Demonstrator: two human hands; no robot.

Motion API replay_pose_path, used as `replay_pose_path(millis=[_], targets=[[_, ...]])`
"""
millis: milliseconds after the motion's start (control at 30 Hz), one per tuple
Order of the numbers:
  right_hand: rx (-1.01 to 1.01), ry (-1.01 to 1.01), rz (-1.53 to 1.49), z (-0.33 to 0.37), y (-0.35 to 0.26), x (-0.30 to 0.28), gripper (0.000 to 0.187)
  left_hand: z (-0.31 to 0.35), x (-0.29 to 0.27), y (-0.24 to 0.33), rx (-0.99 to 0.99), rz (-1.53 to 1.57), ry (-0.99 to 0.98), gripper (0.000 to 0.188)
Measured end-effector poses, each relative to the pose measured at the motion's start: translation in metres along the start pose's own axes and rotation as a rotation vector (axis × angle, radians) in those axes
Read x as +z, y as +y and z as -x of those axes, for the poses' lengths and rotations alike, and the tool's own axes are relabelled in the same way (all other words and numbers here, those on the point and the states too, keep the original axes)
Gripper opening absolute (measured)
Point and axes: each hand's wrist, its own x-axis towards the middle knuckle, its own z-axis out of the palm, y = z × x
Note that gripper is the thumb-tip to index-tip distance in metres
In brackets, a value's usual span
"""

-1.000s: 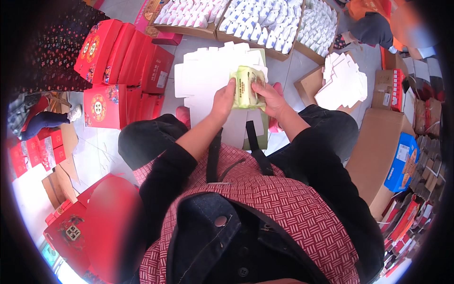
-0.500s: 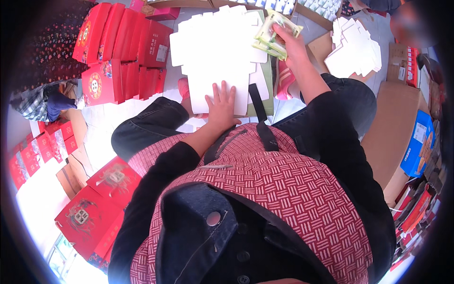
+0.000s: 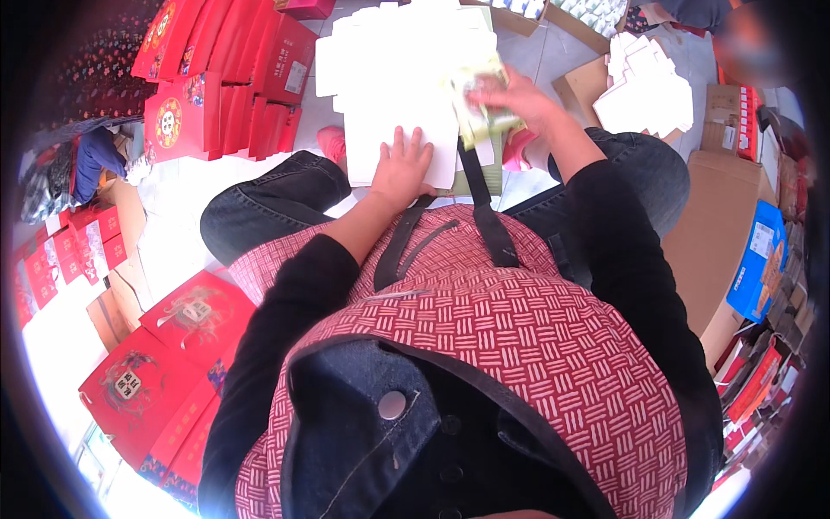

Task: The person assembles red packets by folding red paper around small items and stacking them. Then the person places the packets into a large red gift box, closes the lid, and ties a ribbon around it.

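A pile of white cut cardboard sheets (image 3: 376,91) lies in front of me, its top washed out by glare. My left hand (image 3: 403,166) rests flat on the near part of the pile, fingers spread. At the pile's right side, my right hand (image 3: 516,97) grips a pale green packet (image 3: 478,128) with its fingers curled round it. Motion blurs the packet and the fingertips, so what is inside is hidden. Beneath the pile, a green board (image 3: 491,180) shows at the near right.
Red gift boxes (image 3: 177,121) are stacked at the far left, more red boxes (image 3: 147,381) at the near left. Another white cardboard stack (image 3: 648,86) lies far right. Cartons of small white packs (image 3: 588,17) stand at the back. A brown carton (image 3: 713,242) is beside my right knee.
My right hand has moved left and nearer with the green packet, from above the pile's right edge to low against it. My left hand stays flat on the sheets.
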Motion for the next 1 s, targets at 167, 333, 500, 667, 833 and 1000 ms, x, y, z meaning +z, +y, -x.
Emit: replay_pose_path(millis=[167,333,500,667,833,1000], targets=[[0.100,-0.241,0.203,0.010,0.025,0.003,0.085,0.002,0.004,-0.011,0.086,-0.007,0.035,0.073],[0.088,-0.024,0.124,0.012,0.024,0.001,0.079,0.005,0.009,-0.021,0.176,0.028,0.067,0.060],[0.047,0.150,0.011,0.006,0.026,-0.004,0.076,0.002,0.022,-0.033,0.152,0.281,0.131,0.052],[-0.136,0.324,-0.475,-0.010,0.025,-0.039,0.063,0.010,0.019,-0.045,-0.135,0.326,0.437,0.063],[-0.012,0.720,-0.644,-0.017,0.040,-0.062,0.051,0.007,0.027,-0.070,-0.638,0.633,0.449,0.083],[0.121,1.106,1.006,-0.039,0.075,-0.071,0.040,0.010,0.026,-0.074,-0.711,0.899,0.436,0.081]])
